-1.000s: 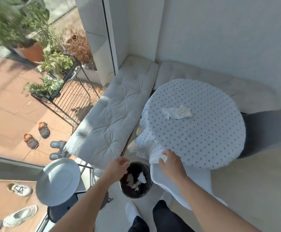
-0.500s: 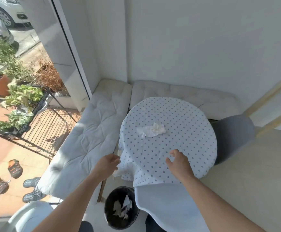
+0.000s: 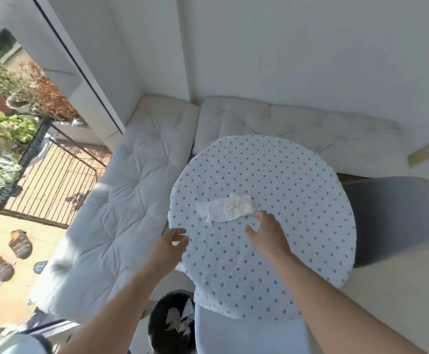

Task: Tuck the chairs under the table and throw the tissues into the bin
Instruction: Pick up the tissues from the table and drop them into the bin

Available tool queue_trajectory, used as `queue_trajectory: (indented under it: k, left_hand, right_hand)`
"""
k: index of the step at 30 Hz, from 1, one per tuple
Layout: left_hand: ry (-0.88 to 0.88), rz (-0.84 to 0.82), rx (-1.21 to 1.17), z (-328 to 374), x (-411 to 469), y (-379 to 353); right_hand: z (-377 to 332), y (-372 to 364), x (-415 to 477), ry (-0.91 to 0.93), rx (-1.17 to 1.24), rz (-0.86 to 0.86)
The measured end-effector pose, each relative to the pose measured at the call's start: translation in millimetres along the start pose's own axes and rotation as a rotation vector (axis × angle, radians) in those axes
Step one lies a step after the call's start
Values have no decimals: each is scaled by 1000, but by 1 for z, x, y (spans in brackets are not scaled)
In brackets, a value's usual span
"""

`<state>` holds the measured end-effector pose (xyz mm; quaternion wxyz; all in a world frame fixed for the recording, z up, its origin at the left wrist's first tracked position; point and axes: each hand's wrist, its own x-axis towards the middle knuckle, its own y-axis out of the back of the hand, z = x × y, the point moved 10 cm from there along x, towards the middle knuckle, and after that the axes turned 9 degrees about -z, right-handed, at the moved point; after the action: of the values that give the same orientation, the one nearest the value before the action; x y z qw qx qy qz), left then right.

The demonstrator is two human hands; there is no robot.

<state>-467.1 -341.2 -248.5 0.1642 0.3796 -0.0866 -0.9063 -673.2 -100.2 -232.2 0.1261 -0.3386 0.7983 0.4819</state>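
A crumpled white tissue (image 3: 227,206) lies near the middle of the round table (image 3: 297,190), which wears a dotted white cloth. My right hand (image 3: 268,231) hovers over the cloth with fingers spread, its fingertips just beside the tissue's right end. My left hand (image 3: 168,246) is open at the table's left edge, holding nothing. A black bin (image 3: 165,325) with tissues inside stands on the floor below the table's near edge. A white chair (image 3: 249,335) is pushed in at the near side. A grey chair (image 3: 394,218) sits at the table's right side.
Two white bench cushions (image 3: 121,205) line the corner along the left and far walls. Behind the glass at left stand a black wire rack (image 3: 47,180) with plants and several sandals (image 3: 9,254) on the paving. Another pale round seat (image 3: 11,346) shows at bottom left.
My right hand has gone from the table's near edge forward across the cloth to the tissue. The left hand rose from over the bin to the table's left edge. The view tilted up.
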Motion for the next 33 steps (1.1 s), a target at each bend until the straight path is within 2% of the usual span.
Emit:
queue_trajectory:
  k: [3, 7, 14, 19, 28, 33]
  left_hand:
    - [64, 7, -192, -3, 33, -18]
    - [112, 17, -322, -8, 64, -43]
    - [60, 142, -302, -1, 103, -61]
    - [52, 203, -177, 10, 118, -68]
    - [65, 221, -145, 6, 89, -62]
    - [11, 229, -118, 7, 53, -41]
  right_hand:
    - [0, -5, 43, 23, -8, 4]
    - [2, -21, 84, 57, -55, -13]
    - [5, -43, 113, 96, -90, 14]
    - [8, -51, 107, 173, -64, -15]
    - [18, -26, 79, 137, 1, 25]
    - [9, 1, 44, 137, 36, 55]
